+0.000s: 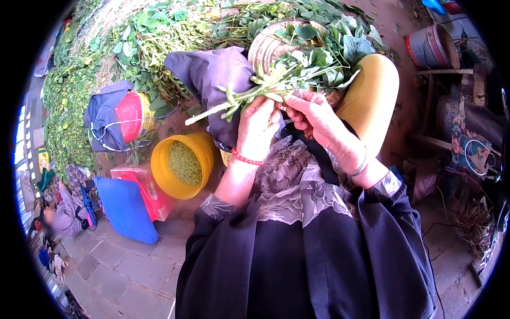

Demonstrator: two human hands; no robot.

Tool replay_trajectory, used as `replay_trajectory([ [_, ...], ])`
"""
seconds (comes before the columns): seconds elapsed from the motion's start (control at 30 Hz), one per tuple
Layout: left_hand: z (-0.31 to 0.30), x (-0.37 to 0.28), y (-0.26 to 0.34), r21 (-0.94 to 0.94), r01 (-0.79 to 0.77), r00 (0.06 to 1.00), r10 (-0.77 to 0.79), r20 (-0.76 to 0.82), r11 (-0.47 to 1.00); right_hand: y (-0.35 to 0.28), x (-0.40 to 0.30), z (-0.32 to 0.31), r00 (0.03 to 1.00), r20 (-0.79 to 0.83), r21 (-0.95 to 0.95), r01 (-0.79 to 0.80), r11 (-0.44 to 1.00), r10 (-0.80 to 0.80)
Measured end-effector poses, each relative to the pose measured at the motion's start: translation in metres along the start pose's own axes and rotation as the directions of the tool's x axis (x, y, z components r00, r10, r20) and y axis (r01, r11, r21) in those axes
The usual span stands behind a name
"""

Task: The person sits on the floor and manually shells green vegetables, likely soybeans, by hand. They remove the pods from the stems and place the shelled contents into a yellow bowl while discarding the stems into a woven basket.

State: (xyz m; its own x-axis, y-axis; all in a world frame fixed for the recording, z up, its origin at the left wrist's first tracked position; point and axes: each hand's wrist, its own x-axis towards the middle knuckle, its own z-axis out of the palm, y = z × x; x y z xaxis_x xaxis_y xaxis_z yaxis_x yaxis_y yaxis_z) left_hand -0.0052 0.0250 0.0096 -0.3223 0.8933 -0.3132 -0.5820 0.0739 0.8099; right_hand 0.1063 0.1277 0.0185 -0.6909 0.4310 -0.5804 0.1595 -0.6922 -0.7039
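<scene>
My left hand [259, 127], with a red bead bracelet at the wrist, grips a green bean plant, probably soybean, by its stalk [207, 114]. The thick pale cut end points left, and its leaves spread over my lap to the upper right. Plump pods hang along the stem. My right hand [312, 115] pinches thumb and fingers together at a green pod [274, 97] beside the left fingertips. What lies inside the right fingers is partly hidden. Left of my knee, a tilted yellow bucket [159, 159] holds many picked green pods [184, 163].
A round woven basket [263, 44] lies beyond my knees under leaves. Heaps of bean plants [171, 44] cover the ground ahead and left. A cloth-draped red tub [129, 115] and a blue cushion [125, 209] stand left. Another person [71, 211] sits far left. A paint bucket [432, 46] stands right.
</scene>
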Motion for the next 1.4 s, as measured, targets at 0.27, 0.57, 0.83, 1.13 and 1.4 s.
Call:
replay_trajectory([
  [0.27,0.006,0.001,-0.003,-0.15,0.066,0.973,-0.097,-0.209,0.986,0.007,-0.016,0.011,0.89,0.031,-0.508,0.406,0.76,-0.455],
  [0.57,0.02,0.011,-0.009,-0.125,-0.004,0.913,-0.048,-0.406,0.992,0.015,-0.025,0.006,0.772,0.177,-0.702,0.534,0.471,-0.61],
  [0.83,0.015,0.011,-0.008,-0.064,0.004,0.926,-0.028,-0.377,0.998,0.008,-0.016,-0.003,0.939,0.146,-0.419,0.343,0.841,-0.31],
  [1.13,0.026,0.012,-0.011,-0.01,-0.02,0.896,0.014,-0.443,1.0,-0.001,-0.029,0.007,0.845,0.161,-0.688,0.466,0.556,-0.509],
  [1.4,0.021,0.015,-0.014,0.024,-0.034,0.904,0.041,-0.426,0.999,0.001,-0.026,0.005,0.859,0.17,-0.618,0.474,0.627,-0.483],
])
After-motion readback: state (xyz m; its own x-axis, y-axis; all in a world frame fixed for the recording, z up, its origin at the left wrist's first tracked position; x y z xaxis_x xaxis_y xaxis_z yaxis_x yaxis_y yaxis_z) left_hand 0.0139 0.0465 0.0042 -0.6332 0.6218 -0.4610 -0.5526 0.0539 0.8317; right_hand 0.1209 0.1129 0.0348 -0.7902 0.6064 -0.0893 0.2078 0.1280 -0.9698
